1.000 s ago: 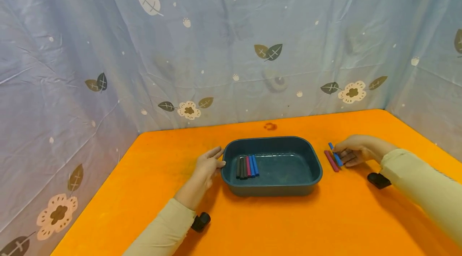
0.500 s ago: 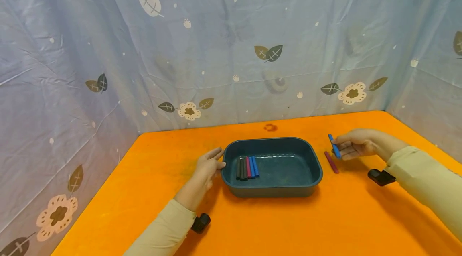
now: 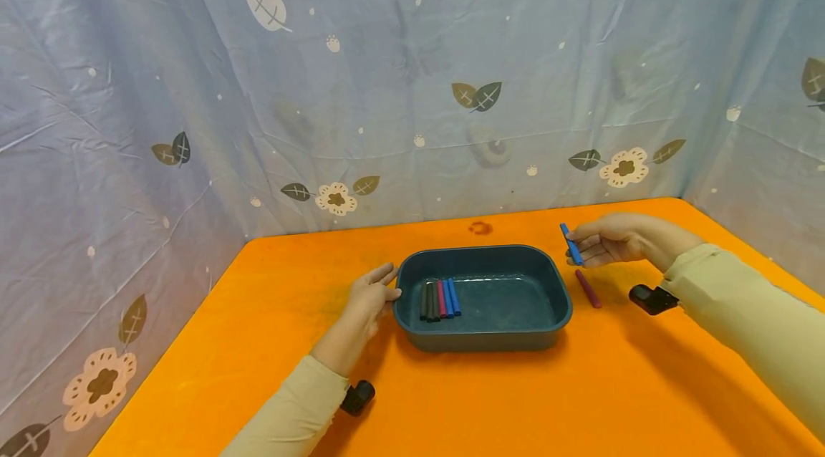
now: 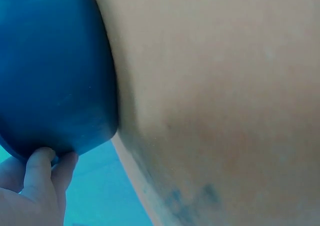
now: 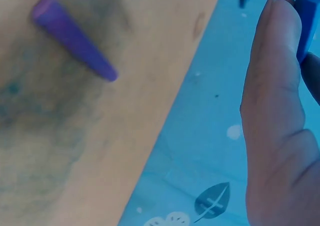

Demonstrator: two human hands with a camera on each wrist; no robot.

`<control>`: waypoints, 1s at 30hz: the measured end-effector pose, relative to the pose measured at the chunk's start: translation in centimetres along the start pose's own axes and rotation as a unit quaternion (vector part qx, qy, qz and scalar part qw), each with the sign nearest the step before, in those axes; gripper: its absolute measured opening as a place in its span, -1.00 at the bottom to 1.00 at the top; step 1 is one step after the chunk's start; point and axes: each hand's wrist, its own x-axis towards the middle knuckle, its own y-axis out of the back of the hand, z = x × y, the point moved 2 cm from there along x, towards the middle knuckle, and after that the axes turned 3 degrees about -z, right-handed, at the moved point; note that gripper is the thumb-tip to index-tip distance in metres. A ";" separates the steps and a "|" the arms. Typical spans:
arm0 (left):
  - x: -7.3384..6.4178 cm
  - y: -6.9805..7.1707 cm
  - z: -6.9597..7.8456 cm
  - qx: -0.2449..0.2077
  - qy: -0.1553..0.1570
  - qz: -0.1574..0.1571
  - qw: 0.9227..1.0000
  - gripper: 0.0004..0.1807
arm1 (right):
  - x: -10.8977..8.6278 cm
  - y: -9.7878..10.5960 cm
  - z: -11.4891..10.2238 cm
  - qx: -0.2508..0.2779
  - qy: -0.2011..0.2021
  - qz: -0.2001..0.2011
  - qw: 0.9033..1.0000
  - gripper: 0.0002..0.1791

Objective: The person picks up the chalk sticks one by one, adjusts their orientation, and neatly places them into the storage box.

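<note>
My right hand point(image 3: 611, 239) pinches a blue crayon point(image 3: 572, 247) above the table, just beyond the right end of a dark teal tray point(image 3: 483, 341). The same blue crayon point(image 5: 306, 20) shows partly at the edge of the right wrist view. A magenta crayon point(image 3: 588, 289) lies on the table below that hand. At the tray's left end, my left hand point(image 3: 366, 303) touches the rim with fingers fairly straight. Inside the tray, several crayons lie side by side at the left: black ones point(image 3: 430, 301), a magenta one point(image 3: 442, 299) and blue ones point(image 3: 453, 297).
The orange tabletop point(image 3: 490, 400) extends around the tray. A pale blue patterned curtain point(image 3: 387, 106) hangs along its back and sides. Small black devices point(image 3: 358, 397) sit at both wrists. A reddish ring mark point(image 3: 480, 228) stains the table behind the tray.
My right hand has lifted the blue crayon from beside the magenta one and carried it up and left toward the tray. The left hand stays at the tray's rim.
</note>
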 end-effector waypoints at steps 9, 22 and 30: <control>0.2 0.2 -0.1 -0.003 0.000 0.004 1.000 -0.36 | 0.9 -2.6 -2.0 -0.003 0.014 -0.008 1.000 -0.73; 0.3 0.1 0.1 0.001 0.001 0.012 1.000 -0.37 | 2.2 -5.4 -3.9 -0.015 0.032 -0.013 0.999 -0.84; 0.2 0.1 0.0 -0.004 -0.003 0.008 1.000 -0.37 | 3.3 -6.8 -4.3 -0.036 0.034 -0.022 0.999 -0.77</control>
